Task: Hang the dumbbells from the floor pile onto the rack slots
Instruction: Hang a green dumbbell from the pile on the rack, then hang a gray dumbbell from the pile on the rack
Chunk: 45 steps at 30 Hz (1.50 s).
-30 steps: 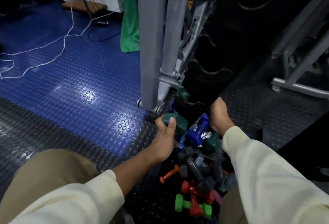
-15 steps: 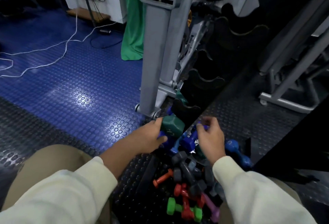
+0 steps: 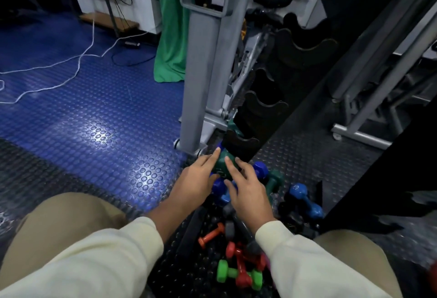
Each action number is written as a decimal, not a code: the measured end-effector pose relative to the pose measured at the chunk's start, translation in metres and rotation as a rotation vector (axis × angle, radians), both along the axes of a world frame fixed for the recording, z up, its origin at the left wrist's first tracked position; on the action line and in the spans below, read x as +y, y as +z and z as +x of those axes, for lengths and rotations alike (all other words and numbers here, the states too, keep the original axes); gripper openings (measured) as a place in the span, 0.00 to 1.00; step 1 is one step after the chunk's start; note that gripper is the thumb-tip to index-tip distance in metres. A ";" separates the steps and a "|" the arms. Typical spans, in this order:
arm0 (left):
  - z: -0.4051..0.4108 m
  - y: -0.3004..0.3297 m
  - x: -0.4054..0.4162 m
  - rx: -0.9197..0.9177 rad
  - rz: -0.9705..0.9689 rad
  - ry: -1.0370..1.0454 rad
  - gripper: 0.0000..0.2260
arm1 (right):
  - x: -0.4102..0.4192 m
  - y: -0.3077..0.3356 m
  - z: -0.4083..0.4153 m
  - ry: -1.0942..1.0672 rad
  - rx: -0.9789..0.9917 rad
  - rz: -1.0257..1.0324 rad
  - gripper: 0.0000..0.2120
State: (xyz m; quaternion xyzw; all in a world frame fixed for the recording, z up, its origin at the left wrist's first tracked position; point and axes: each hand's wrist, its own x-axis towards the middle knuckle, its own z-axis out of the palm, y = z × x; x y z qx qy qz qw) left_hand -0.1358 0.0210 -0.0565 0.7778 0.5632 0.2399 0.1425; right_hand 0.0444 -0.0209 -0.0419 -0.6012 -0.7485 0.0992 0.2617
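We keep both hands on dark green dumbbell [image 3: 221,164] below lowest rack slot [image 3: 241,144]: left hand [image 3: 197,180] and right hand [image 3: 248,187] spread-fingered, steadying not gripping. Pile [image 3: 238,245] near.

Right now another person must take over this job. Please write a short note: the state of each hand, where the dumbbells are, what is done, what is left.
Left hand: fingers straight, touching the dark green dumbbell from the left, no grip.
Right hand: fingers straight, touching it from the right.
That dumbbell sits at the foot of the black rack, just below the lowest slot; whether it is seated I cannot tell.
Done: another green dumbbell appears to sit in a low slot.
Left: the upper slots look empty; the floor pile still holds blue, grey, orange, red and bright green dumbbells.
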 end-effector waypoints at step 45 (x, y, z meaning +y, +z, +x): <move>0.108 -0.028 -0.029 0.483 -0.662 -0.371 0.29 | -0.070 -0.019 0.141 -0.270 -0.053 -0.800 0.38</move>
